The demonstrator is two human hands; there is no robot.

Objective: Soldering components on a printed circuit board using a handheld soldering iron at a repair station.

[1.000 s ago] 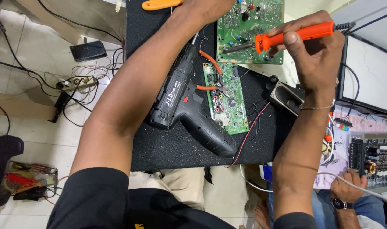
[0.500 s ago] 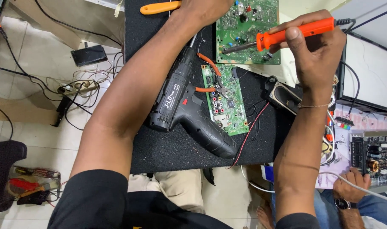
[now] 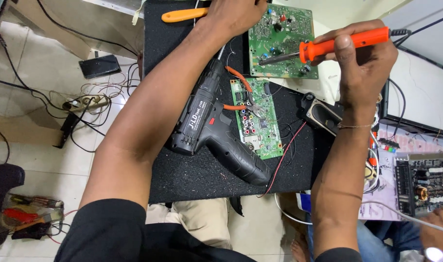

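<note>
Orange-handled soldering iron (image 3: 328, 46) gripped by right hand (image 3: 364, 60), tip over green circuit board (image 3: 282, 39); left hand (image 3: 236, 14), at eleven o'clock, grip unclear.

You're in an electronics repair workshop: circuit boards (image 3: 282, 41), a soldering iron (image 3: 328, 46) and a cordless drill (image 3: 216, 131) crowd your worktop (image 3: 192, 170).

Pale tiled floor (image 3: 42, 73) left of black surface (image 3: 192, 174); tangled cables (image 3: 93, 102) on floor beside it; white wall panel (image 3: 420, 92) to its right.
</note>
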